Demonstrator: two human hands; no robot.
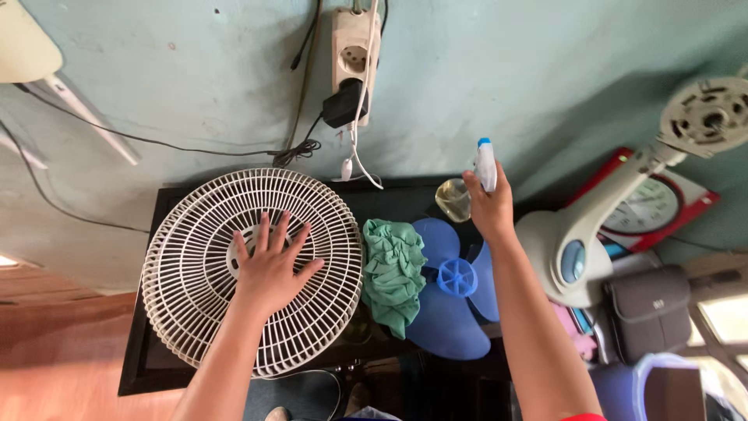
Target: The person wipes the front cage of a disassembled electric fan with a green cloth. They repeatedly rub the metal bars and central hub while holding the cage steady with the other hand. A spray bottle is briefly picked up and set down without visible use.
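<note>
— Head view, left of centre: what's under your left hand (270, 269)?
— A round white fan grille (252, 269), ribbed, lying flat on the black table (136, 366); your fingers are spread wide, palm pressing its hub.
— And right of centre?
— Your right hand (491, 204) is clamped around a spray bottle (485, 164), raised above the green cloth (393, 273) and blue fan blade (452, 290), well apart from the grille.

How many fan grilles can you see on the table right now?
1, possibly 2: a white round wire fan grille lies flat on the black table under the left hand. Its doubled lower-left rim suggests a second grille stacked beneath, mostly hidden.
</note>
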